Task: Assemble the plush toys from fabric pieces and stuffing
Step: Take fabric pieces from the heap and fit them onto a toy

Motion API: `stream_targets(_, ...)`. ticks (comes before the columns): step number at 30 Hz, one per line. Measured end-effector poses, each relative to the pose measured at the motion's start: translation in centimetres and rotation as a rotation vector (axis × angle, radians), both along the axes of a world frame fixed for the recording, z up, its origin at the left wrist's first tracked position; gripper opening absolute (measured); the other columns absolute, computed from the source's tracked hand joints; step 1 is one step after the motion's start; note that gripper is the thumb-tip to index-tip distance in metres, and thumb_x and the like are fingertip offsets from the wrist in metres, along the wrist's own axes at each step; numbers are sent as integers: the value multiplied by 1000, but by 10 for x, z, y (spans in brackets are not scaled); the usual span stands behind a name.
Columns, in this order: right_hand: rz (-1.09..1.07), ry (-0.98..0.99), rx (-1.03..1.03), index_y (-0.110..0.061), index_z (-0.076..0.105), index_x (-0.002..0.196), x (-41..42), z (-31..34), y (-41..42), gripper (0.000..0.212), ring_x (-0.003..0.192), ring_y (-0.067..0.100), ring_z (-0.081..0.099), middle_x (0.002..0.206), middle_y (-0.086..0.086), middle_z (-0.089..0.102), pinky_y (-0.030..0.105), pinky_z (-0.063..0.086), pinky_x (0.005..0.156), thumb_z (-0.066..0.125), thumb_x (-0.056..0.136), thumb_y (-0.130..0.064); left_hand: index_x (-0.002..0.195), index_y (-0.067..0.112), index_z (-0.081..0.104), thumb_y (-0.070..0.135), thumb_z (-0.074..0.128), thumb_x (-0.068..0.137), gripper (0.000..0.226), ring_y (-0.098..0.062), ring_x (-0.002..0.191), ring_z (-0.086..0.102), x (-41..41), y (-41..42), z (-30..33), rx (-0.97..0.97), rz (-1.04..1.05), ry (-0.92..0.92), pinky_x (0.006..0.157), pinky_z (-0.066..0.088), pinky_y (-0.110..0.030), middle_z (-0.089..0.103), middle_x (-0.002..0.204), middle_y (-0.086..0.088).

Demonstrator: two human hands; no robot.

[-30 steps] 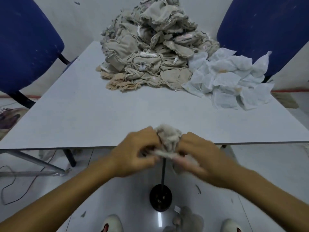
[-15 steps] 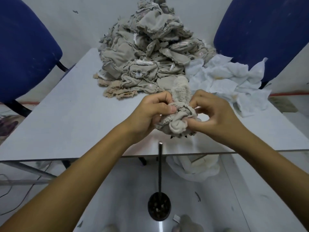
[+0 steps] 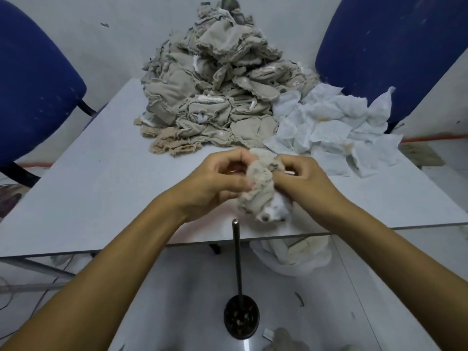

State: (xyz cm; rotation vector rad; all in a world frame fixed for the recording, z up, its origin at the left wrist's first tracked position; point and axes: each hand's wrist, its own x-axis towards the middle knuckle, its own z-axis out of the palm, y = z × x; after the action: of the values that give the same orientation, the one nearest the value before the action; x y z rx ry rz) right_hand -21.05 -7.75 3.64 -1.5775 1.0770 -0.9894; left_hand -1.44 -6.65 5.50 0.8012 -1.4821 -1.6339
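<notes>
I hold a beige plush toy skin [image 3: 260,183] over the near part of the white table [image 3: 101,188]. My left hand [image 3: 217,181] pinches its left side and my right hand [image 3: 301,181] pinches its right side. A white furry face with a dark nose [image 3: 272,214] hangs out at the bottom of the skin. A tall heap of beige fabric pieces [image 3: 215,92] lies at the back of the table. Beside it, to the right, lies a pile of white pieces [image 3: 334,130].
Blue chairs stand at the left [image 3: 33,92] and at the back right [image 3: 390,51]. A thin metal rod [image 3: 236,259] rises from a round black base [image 3: 241,317] on the floor before the table edge. A white bag of stuffing [image 3: 293,254] lies under the table.
Both hands rose from below the table edge to above the table, carrying the toy skin. The skin has been worked so that the white face now shows at its bottom.
</notes>
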Motion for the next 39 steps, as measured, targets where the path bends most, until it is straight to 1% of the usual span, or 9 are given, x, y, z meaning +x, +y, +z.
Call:
stream_targets(5,407,-250,365,3,69,102,-19,1,3,26,94,26,65,102,18,66,35,60,68,64,85,-17,66,15,60,-5,63,67,20,-12,58,54,5,-2,-10,5,138,-82,53,44,-21,56,64,-2)
stream_targets(12,211,-37,98,-7,69,81,3,-12,11,10,68,17,67,74,17,70,23,51,57,76,86,-11,55,18,47,18,58,59,12,-10,53,42,-16,-7,-29,-286,671,-483,54,34,-29,45,51,10)
stream_targets(15,206,169,-121,-11,75,89,-1,-2,1,9,77,12,61,85,8,66,18,47,72,79,82,-15,51,21,50,8,61,64,22,-11,49,41,-11,-11,-25,-107,572,-307,50,32,-25,45,50,6)
stream_targets(18,507,103,103,-11,69,119,-17,4,-3,39,109,20,66,116,3,69,22,51,91,76,82,-2,46,21,52,-10,54,78,45,-8,43,41,-3,-11,-27,35,492,-191,44,32,-20,44,48,5)
stream_targets(20,577,37,210,-7,63,129,-21,1,-2,51,110,30,67,121,13,68,26,54,90,71,81,9,44,20,52,-14,46,84,53,-6,40,41,-2,-8,-30,108,395,-97,40,33,-16,44,46,4)
stream_targets(25,357,-28,36,-9,71,94,-5,-9,8,23,69,18,68,81,10,71,25,57,62,70,83,11,49,20,48,-13,43,89,52,-7,42,38,-9,-6,-35,186,324,9,38,32,-17,41,50,1)
stream_targets(30,101,-50,-52,-11,67,69,7,-22,14,6,54,21,59,64,12,63,31,53,51,68,75,-11,61,17,47,-4,54,84,32,-10,48,38,-13,-4,-36,29,342,-68,42,30,-19,43,55,-1)
stream_targets(36,-222,55,-94,-21,54,50,12,-24,8,20,49,6,39,47,-10,43,27,34,53,64,66,-30,68,11,44,4,52,72,12,-5,48,46,-24,5,-25,-38,247,23,44,36,-16,50,53,7)
stream_targets(39,-253,134,-108,-15,51,53,9,-30,7,34,51,7,36,47,-11,40,30,31,54,74,70,-34,65,14,48,11,65,76,21,-8,54,47,-24,7,-26,-141,274,-181,51,37,-18,50,56,6)
